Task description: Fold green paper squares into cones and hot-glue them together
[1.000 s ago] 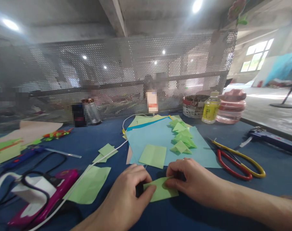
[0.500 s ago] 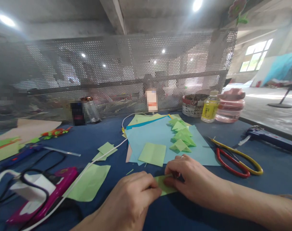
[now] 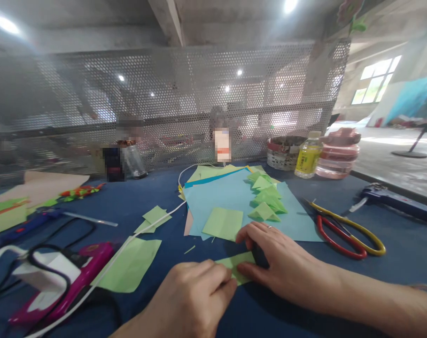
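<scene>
While the left hand (image 3: pixel 195 293) pinches an edge of green paper (image 3: pixel 235 261), the right hand (image 3: pixel 275 267), roomily spread, touches it.

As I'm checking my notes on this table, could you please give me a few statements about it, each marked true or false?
1. The left hand and right hand touch one green paper piece. True.
2. The scissors are in the right hand. False: they lie on the table, to that hand's right.
3. Folded green pieces rest on the light-blue sheet. True.
4. The yellow-labelled bottle stands left of the basket. False: it stands on the basket's right.
</scene>
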Demonstrator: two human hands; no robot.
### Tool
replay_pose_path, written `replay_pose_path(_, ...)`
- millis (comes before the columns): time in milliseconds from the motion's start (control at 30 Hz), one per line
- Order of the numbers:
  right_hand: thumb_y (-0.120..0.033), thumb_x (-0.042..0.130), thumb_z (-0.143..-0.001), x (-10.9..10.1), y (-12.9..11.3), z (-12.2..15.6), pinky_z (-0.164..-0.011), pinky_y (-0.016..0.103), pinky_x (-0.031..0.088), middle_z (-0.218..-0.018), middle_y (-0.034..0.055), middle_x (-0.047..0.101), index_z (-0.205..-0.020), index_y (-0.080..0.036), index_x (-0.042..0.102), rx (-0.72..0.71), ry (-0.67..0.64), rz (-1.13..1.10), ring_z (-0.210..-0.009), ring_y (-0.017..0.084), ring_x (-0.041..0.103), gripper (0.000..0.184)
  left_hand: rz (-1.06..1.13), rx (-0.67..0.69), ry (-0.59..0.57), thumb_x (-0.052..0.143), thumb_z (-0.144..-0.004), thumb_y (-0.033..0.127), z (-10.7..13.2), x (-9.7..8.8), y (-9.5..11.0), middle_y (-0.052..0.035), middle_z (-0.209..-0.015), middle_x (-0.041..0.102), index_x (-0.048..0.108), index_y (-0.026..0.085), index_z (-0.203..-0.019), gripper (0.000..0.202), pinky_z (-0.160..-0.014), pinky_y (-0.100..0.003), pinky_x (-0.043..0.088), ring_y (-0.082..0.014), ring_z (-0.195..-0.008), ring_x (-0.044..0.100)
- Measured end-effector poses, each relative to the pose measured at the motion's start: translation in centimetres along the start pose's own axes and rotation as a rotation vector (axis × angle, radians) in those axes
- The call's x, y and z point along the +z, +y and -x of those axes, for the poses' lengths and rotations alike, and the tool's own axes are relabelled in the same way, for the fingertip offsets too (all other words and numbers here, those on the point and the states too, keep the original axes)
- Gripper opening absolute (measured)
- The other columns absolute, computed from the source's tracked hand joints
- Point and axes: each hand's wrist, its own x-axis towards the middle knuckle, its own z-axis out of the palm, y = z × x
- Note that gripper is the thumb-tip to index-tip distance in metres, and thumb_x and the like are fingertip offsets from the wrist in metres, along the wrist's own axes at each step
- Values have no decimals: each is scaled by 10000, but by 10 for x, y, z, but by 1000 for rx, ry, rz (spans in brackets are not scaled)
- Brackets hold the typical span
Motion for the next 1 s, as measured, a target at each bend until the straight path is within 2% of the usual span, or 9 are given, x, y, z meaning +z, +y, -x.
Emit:
replay_pose_path(133,-304,628,-833,4,-5,4,-911,447,402,-1045,75,593,-1039,-197,552,-14,5,-4,-1005,266,530,245,-37,1,19,369,-925,148,-1,2,1,-23,-663,616,651,183,-844,296,-445,-278,328,-161,-536,561)
replay_pose_path(367,-267,643,-799,4,-4,4,-936,497,381,-1089,95,582,-1053,-199,542,-7,-16,43,-1035,293,520,282,-59,18,46,320,-959,154,-2,3,1,-31,-659,610,663,179,-907,348,-458,-272,341,-162,-557,561)
replay_pose_path(600,-277,693,-766,-8,0,1,-933,457,389,-1084,69,587,-1150,-205,517,36,-110,4,-1028,277,536,429,29,19,15,304,-911,117,9,6,-3,-36,-649,606,652,174,-835,361,-477,-277,388,-168,-552,569)
replay_pose_path(767,-233,729,-727,-16,2,1,-906,391,412,-1051,52,599,-1121,-196,535,40,-144,-16,-1009,252,558,440,-45,-14,34,300,-872,48,14,7,-2,-20,-567,531,624,187,-729,381,-435,-295,324,-162,-476,482)
replay_pose_path(933,-199,727,-720,-19,3,-1,-891,355,424,-1071,55,607,-1139,-200,543,15,-159,-42,-1007,238,568,458,-64,25,29,332,-818,29,9,-2,-1,-17,-555,500,591,194,-678,338,-403,-299,260,-155,-439,421)
replay_pose_path(1000,-192,724,-727,-21,3,-2,-889,352,425,-1079,58,608,-1147,-197,542,19,-178,-37,-1011,237,569,458,-54,38,-15,336,-786,3,5,-10,0,-24,-568,517,601,187,-680,340,-407,-295,268,-156,-451,440)
